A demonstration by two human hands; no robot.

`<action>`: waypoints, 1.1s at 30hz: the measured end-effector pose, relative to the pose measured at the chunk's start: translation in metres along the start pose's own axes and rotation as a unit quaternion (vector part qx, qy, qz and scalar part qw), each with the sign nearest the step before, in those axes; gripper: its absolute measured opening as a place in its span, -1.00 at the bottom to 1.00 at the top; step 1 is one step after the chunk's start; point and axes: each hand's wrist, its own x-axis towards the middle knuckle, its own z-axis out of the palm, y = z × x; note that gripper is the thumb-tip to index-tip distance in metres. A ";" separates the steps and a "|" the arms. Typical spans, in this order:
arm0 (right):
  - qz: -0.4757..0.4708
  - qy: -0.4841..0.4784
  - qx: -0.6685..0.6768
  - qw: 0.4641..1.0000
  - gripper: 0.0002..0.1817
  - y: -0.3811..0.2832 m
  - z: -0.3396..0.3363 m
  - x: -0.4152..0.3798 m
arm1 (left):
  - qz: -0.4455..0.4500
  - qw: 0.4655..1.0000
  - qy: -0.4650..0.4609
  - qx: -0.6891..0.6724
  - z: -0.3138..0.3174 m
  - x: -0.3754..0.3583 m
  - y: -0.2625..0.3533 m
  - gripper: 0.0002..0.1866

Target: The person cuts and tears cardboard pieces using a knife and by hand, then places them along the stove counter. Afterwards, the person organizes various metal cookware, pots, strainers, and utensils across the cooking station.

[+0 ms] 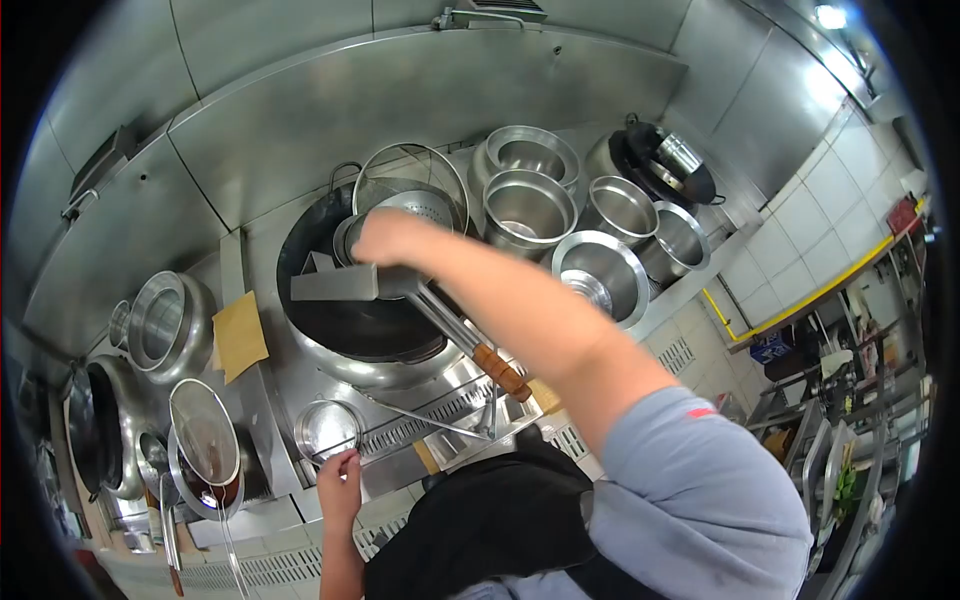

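Observation:
My right hand (393, 236) reaches into the large black wok (380, 328). Its fingers are closed and partly hidden by the hand, beside the rim of a steel container (345, 238). A perforated steel skimmer (425, 206) and a round wire strainer (405, 165) lie in the wok just beyond it. Under my forearm, a flat steel turner blade (333, 284) and wooden-handled utensils (500, 372) rest across the wok. My left hand (341, 485) is low, its thumb and fingers pinched together at the near rim of a shallow round steel pan (325, 428).
Several steel pots (529, 208) stand right of the wok. Farther right, a black pan (690, 185) holds a steel cup. At left are a steel basin (170, 327), brown cardboard (240, 337) and a long-handled mesh strainer (204, 432). A steel backsplash (430, 95) rises behind.

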 end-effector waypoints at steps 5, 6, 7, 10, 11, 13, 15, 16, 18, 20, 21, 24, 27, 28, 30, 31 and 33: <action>0.009 0.051 0.030 0.998 -0.56 0.094 -0.162 -0.111 | 0.009 0.998 0.060 -0.005 0.015 0.017 0.042 -0.78; -0.007 0.101 0.061 0.993 -0.60 0.135 -0.181 -0.132 | -0.005 0.997 0.077 -0.012 0.021 0.019 0.046 -0.79; 0.037 0.143 0.112 0.983 -0.65 0.170 -0.199 -0.156 | -0.020 0.995 0.090 -0.022 0.031 0.018 0.061 -0.79; 0.081 0.248 0.155 0.953 -0.66 0.303 -0.234 -0.210 | -0.060 0.988 0.137 -0.041 0.060 0.015 0.101 -0.79; 0.121 0.279 0.182 0.935 -0.67 0.343 -0.239 -0.226 | -0.061 0.989 0.135 -0.028 0.070 0.015 0.105 -0.78; 0.185 0.302 0.103 0.930 -0.61 0.453 -0.246 -0.244 | -0.054 0.992 0.118 -0.002 0.095 0.022 0.122 -0.76; 0.291 0.300 0.017 0.908 -0.53 0.526 -0.247 -0.252 | -0.075 0.992 0.102 -0.017 0.124 0.029 0.153 -0.72; 0.319 0.307 -0.024 0.896 -0.49 0.562 -0.241 -0.248 | -0.107 0.988 0.106 -0.041 0.138 0.026 0.167 -0.68; 0.390 0.265 -0.115 0.874 -0.49 0.642 -0.221 -0.233 | -0.180 0.976 0.074 -0.096 0.172 0.031 0.203 -0.63; 0.458 0.224 -0.120 0.851 -0.42 0.716 -0.197 -0.224 | -0.254 0.949 0.031 -0.183 0.194 0.039 0.220 -0.55; 0.434 0.299 -0.119 0.842 -0.49 0.752 -0.176 -0.227 | -0.267 0.940 0.030 -0.208 0.204 0.041 0.215 -0.52; 0.434 0.285 -0.072 0.851 -0.38 0.920 -0.133 -0.223 | -0.320 0.898 0.016 -0.302 0.221 0.056 0.253 -0.55; 0.445 0.271 -0.088 0.849 -0.44 0.943 -0.113 -0.223 | -0.368 0.861 0.057 -0.346 0.232 0.068 0.244 -0.56; 0.418 0.234 -0.113 0.871 -0.42 0.994 -0.098 -0.221 | -0.386 0.846 0.062 -0.364 0.232 0.071 0.237 -0.57; 0.343 0.244 -0.134 0.897 -0.49 0.999 -0.088 -0.221 | -0.405 0.820 0.059 -0.400 0.231 0.074 0.226 -0.53; 0.327 0.262 -0.140 0.897 -0.49 1.009 -0.085 -0.219 | -0.412 0.809 0.049 -0.416 0.229 0.075 0.222 -0.50; 0.328 0.211 -0.119 0.913 -0.47 1.041 -0.080 -0.215 | -0.404 0.804 0.027 -0.435 0.220 0.073 0.226 -0.42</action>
